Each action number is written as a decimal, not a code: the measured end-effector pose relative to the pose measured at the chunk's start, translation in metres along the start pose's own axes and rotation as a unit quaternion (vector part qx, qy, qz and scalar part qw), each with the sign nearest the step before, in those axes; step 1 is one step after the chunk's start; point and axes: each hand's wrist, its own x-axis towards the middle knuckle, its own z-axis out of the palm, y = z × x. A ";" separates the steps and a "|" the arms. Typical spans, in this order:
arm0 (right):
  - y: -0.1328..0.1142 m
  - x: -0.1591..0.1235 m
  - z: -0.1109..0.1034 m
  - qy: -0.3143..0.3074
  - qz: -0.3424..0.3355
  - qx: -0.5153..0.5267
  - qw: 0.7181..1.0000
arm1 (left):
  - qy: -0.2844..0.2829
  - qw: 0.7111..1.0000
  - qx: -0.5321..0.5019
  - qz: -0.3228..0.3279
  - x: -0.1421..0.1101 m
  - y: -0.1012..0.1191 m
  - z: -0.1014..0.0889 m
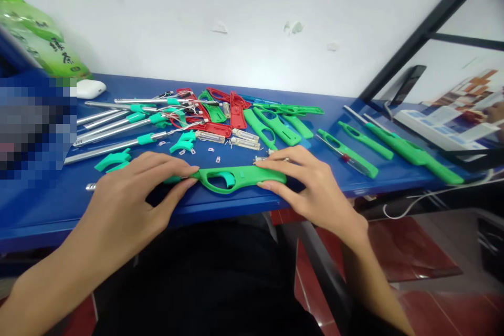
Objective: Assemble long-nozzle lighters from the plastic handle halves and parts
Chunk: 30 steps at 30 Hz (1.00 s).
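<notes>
At ten o'clock from the held green casing (258,174), a green bottle (59,47) shows beyond metal tubes (102,151) on the blue desk (35,215). At nine, the left hand (145,184) pinches the casing's narrow end. The casing is mid-view, near the desk's front edge — a teal trigger (229,177) inside its opening. Red shells (238,113) lie toward twelve. At three, the right hand (311,181) grips its broad end; past that hand — toward half past two — lie loose green casings (411,149).
</notes>
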 end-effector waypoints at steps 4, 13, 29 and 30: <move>0.004 -0.003 0.006 0.038 -0.013 0.000 0.999 | 0.011 1.000 -0.003 0.006 0.000 -0.001 0.001; 0.006 -0.007 0.013 0.068 -0.017 0.005 0.998 | 0.012 1.000 -0.006 -0.001 -0.001 -0.002 0.002; 0.003 -0.007 0.012 0.049 -0.031 0.028 0.998 | -0.008 0.998 -0.050 -0.031 -0.004 -0.004 -0.002; 0.003 -0.008 0.012 0.049 -0.033 0.025 0.998 | -0.009 0.998 -0.052 -0.031 -0.003 -0.003 -0.002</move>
